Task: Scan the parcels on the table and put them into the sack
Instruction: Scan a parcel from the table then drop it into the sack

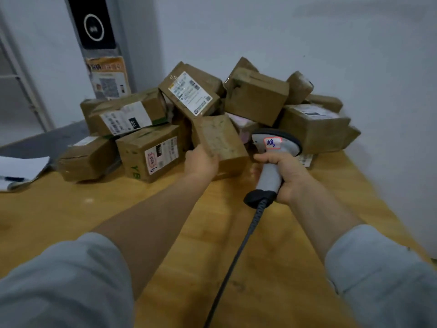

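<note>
Wooden table piled with parcels; left grip holds brown box, right grip clutches scanner.

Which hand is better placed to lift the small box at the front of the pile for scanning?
Left. The left hand grips that box by its near edge, so it can probably lift it straight away. The right hand is wrapped round the handle of the scanner and has no free fingers.

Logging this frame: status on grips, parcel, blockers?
Left grip holds plain parcel at pile front. Right grip holds scanner. No label on parcel's visible faces; sack out of view.
</note>
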`<act>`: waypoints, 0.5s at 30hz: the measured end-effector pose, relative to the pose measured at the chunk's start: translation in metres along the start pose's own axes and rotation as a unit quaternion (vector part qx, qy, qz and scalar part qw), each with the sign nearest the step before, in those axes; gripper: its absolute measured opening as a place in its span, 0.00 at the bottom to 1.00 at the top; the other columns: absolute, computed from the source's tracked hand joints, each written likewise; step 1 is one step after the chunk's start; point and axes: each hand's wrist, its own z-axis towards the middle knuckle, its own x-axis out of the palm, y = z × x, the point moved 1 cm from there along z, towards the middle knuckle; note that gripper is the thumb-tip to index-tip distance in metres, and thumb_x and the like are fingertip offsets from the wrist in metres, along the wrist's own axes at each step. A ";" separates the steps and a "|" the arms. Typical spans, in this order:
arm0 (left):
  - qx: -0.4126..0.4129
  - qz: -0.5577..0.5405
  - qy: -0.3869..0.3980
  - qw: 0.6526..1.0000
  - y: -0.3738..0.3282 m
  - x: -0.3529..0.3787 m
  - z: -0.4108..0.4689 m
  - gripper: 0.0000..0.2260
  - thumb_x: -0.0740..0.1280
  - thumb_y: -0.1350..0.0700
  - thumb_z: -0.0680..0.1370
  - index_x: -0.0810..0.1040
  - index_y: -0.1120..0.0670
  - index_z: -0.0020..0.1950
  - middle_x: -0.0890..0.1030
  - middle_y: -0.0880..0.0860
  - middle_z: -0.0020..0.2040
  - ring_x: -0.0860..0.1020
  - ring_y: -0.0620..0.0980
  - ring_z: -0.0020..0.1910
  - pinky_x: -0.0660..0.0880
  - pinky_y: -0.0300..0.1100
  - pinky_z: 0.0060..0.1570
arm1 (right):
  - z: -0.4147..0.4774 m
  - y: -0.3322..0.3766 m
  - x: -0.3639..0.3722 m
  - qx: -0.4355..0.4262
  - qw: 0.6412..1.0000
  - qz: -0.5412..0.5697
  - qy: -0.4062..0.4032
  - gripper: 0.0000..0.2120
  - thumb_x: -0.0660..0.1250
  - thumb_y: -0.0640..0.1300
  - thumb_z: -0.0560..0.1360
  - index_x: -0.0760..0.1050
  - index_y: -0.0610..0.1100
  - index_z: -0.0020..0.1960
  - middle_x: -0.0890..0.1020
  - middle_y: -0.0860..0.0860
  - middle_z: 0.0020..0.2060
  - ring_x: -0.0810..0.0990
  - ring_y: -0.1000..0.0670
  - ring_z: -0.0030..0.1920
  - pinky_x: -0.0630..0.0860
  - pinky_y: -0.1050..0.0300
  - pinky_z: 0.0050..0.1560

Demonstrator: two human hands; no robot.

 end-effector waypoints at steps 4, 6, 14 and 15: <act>-0.027 -0.007 -0.022 0.999 0.002 0.017 0.021 0.18 0.60 0.57 0.81 0.68 0.55 0.71 0.72 0.59 0.66 0.73 0.59 0.61 0.72 0.48 0.58 | 0.036 0.010 -0.001 -0.051 0.998 -0.043 0.005 0.05 0.66 0.38 0.74 0.76 0.43 0.50 0.75 0.49 0.35 0.72 0.50 0.30 0.71 0.60 0.27; -0.027 -0.013 -0.031 0.999 0.004 0.020 0.022 0.17 0.59 0.61 0.81 0.70 0.56 0.70 0.74 0.58 0.65 0.73 0.59 0.62 0.73 0.48 0.59 | 0.046 0.009 0.003 -0.062 0.997 -0.038 0.028 0.04 0.65 0.37 0.74 0.77 0.43 0.47 0.76 0.50 0.34 0.74 0.51 0.28 0.71 0.62 0.26; -0.065 -0.062 -0.035 0.995 0.009 -0.005 -0.018 0.18 0.62 0.56 0.80 0.72 0.56 0.69 0.76 0.52 0.59 0.74 0.51 0.51 0.75 0.46 0.52 | 0.017 -0.016 -0.002 -0.069 0.994 -0.041 0.071 0.07 0.63 0.33 0.72 0.78 0.43 0.42 0.79 0.50 0.36 0.75 0.50 0.37 0.74 0.58 0.37; -0.068 -0.050 -0.026 0.996 0.011 -0.011 -0.028 0.22 0.65 0.52 0.78 0.71 0.56 0.70 0.75 0.53 0.62 0.74 0.51 0.53 0.74 0.45 0.52 | 0.003 -0.020 -0.005 -0.069 0.994 -0.023 0.077 0.08 0.63 0.32 0.71 0.78 0.43 0.41 0.80 0.51 0.34 0.76 0.50 0.38 0.74 0.57 0.40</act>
